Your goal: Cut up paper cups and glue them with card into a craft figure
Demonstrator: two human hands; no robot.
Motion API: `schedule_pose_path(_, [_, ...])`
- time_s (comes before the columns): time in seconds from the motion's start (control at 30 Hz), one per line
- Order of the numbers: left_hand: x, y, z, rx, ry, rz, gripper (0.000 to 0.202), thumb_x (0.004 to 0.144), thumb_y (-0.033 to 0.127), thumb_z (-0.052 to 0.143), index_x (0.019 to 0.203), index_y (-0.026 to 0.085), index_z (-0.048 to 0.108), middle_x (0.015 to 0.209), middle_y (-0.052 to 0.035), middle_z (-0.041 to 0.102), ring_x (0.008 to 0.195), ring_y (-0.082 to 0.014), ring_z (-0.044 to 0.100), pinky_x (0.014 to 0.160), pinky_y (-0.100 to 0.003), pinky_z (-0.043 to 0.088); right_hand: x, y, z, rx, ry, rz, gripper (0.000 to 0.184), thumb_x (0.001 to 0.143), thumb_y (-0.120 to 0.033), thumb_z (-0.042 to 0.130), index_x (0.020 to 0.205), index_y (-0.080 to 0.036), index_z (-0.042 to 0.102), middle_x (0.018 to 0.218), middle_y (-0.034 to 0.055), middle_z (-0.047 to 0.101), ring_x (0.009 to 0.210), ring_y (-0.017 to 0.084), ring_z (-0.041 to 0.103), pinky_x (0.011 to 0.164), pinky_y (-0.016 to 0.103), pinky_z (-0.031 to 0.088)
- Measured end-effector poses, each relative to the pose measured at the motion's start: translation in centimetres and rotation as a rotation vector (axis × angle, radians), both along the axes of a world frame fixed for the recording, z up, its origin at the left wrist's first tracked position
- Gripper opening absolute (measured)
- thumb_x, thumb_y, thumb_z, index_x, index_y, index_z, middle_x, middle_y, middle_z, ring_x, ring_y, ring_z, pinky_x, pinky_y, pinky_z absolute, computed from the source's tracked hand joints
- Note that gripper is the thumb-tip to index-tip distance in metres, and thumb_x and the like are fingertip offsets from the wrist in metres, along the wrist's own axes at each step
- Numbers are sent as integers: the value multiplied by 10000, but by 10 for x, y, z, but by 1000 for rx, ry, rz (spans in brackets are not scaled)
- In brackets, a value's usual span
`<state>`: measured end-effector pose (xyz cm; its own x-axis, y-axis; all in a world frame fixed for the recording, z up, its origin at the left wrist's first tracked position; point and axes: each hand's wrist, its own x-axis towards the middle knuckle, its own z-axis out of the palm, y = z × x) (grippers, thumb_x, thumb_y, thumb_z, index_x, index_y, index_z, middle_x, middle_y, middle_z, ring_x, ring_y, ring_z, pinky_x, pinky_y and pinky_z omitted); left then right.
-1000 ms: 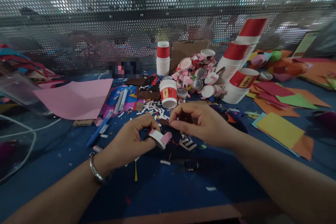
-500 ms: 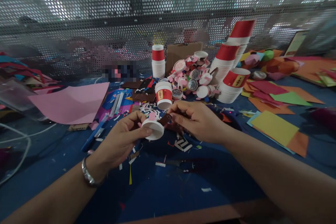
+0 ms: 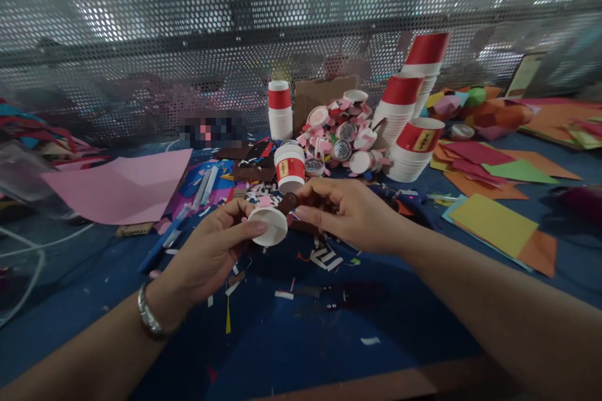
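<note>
My left hand [image 3: 214, 249] is closed on a small white round cup base [image 3: 268, 225] with a pink paper bit on its far side, held with its flat white face toward me above the blue table [image 3: 291, 338]. My right hand [image 3: 350, 210] pinches a dark brown paper strip [image 3: 286, 202] whose end touches the top edge of the cup base. A metal bangle sits on my left wrist. An upside-down red-and-white paper cup [image 3: 289, 169] stands just beyond both hands.
Behind are a stack of cups [image 3: 279, 109], leaning cup stacks [image 3: 414, 113], a heap of finished pink-trimmed cup pieces [image 3: 341, 135], and a cardboard sheet. Pink paper [image 3: 122, 185] lies left, coloured sheets [image 3: 493, 222] right. Scraps and dark scissors [image 3: 343, 294] lie near me. Perforated metal screen at the back.
My left hand turned the cup base so its flat white face points at me and raised it. My right hand brought the brown strip's end against it.
</note>
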<state>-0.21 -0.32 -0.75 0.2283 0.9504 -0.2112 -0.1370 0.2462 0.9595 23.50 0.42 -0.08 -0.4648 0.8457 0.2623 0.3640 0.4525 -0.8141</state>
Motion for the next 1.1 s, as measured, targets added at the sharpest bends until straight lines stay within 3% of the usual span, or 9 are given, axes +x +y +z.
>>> schedule_pose_path(0.33, [-1,-3,-3,60,96,-121,316,740,275,886,913,180,639,893,-11,695,814,-136,626,758,-253,490,4,3,-2,83,-26,-16,182,955,-318,608,833,-184,625,720,-15,599,640,121,528,612,269,412])
schedule_pose_path(0.6, [0,-2,-4,273,243,-44,349,759,285,882,967,201,614,888,14,653,809,-126,602,731,-236,496,3,4,-3,50,6,-53,161,953,-315,618,866,-181,639,716,-10,634,625,123,553,597,274,415])
schedule_pose_path(0.8, [0,-5,-6,451,413,-31,302,787,301,841,943,216,597,831,14,637,711,-133,596,628,-242,476,1,-2,-3,302,24,-183,92,937,-269,664,958,-179,660,921,35,676,728,135,583,654,275,451])
schedule_pose_path(0.93, [3,-10,-2,598,516,3,220,772,229,794,900,208,616,849,3,632,724,-141,592,649,-267,483,-2,-8,0,379,-3,-125,150,958,-333,675,966,-184,656,951,47,667,838,167,610,744,290,468])
schedule_pose_path(1.1, [5,-16,0,702,632,-15,164,773,181,741,893,214,635,831,7,635,730,-146,584,676,-287,479,-5,-8,-2,319,-10,-19,202,956,-379,702,994,-182,684,967,42,679,873,170,608,779,283,459])
